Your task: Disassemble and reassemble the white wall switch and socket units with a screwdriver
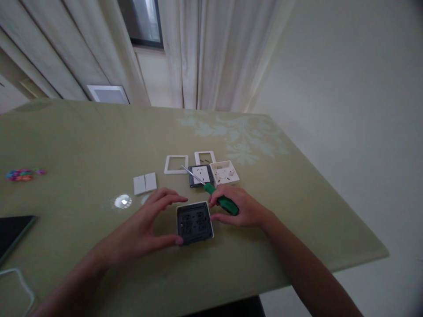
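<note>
In front of me a square switch box [194,223], a dark frame with a white rim, lies on the table. At its left side my left hand [152,222] has its fingers spread, the thumb at the near left corner and the fingertips by the far edge. My right hand [238,204] is closed round the green handle of a screwdriver [228,205], whose shaft points to the far left over a socket module [201,175]. Its thumb and a fingertip are at the right side of the box.
Beyond the hands lie a white back box [225,172], two white frames [167,165] and small screws [206,160]. White switch panels [145,183] are at the left. Farther left are colourful small pieces [24,175], a dark flat device [15,233] and a white cable [24,284].
</note>
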